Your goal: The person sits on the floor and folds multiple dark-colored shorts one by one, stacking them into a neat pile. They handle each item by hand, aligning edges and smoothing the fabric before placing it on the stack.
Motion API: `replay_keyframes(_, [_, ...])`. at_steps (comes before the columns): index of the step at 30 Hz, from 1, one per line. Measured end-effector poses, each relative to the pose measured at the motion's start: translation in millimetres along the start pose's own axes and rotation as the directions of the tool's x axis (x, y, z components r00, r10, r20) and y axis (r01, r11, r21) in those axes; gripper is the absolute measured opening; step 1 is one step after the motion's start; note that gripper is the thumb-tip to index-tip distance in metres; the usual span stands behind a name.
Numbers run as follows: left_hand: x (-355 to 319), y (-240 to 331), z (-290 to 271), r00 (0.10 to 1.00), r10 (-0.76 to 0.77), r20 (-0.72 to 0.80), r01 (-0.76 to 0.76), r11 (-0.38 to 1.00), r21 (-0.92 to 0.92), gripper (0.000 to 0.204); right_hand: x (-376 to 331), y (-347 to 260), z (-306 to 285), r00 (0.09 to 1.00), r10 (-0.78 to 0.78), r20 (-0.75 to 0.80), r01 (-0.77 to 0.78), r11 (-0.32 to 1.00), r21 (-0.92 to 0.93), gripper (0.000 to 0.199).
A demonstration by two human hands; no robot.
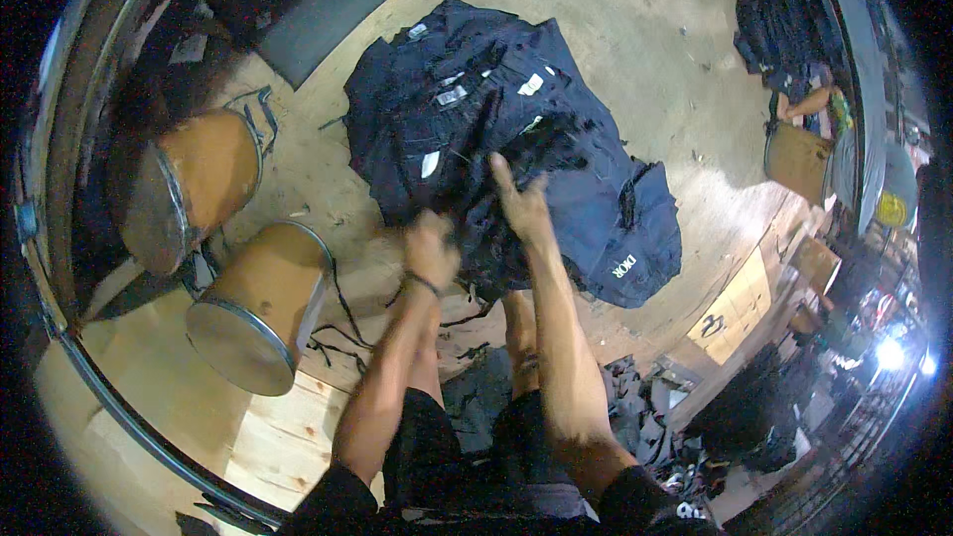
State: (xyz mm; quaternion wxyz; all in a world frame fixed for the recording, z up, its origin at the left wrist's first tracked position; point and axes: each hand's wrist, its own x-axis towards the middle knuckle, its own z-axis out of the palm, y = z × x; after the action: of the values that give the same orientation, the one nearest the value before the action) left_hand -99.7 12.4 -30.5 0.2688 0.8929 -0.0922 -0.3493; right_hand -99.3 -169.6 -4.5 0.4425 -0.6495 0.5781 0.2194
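Plywood work floor (pixel 685 50), big heap of dark navy garments (pixel 516 129) in the middle, person standing over it.

Left hand (pixel 430 250) is closed in a fist on dark frayed cloth (pixel 476 238) at the near edge of the heap; right hand (pixel 523 203) lies on the same bunch with fingers spread wide, grip underneath cannot be told. Fabric looks like heavy denim, soft folds, ragged threads, small white tags. Two cardboard drums (pixel 263 303) with metal rims stand to the left, loose dark strips (pixel 342 323) on the boards near the feet. Risk as I judge it: frayed threads snag and drag neighbouring pieces off the stack, or strips catch a foot.
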Motion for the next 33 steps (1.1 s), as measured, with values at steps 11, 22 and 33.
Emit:
replay_keyframes(11, [-112,83,11,0.833,0.347,0.432,-0.219,0.922,-0.318,0.048,-77,207,-175,0.993,-0.112,0.036,0.106,0.986,0.13,0.071])
replay_keyframes(22, [-89,240,250,0.7,0.64,0.317,-0.517,0.76,-0.393,0.068,-116,295,-311,0.947,-0.201,-0.251,0.287,0.879,0.381,0.069])
replay_keyframes(33, [-187,360,395,0.462,0.456,0.761,-0.415,0.869,-0.268,0.069,-147,430,-471,0.928,0.146,-0.341,0.032,0.884,0.466,0.065])
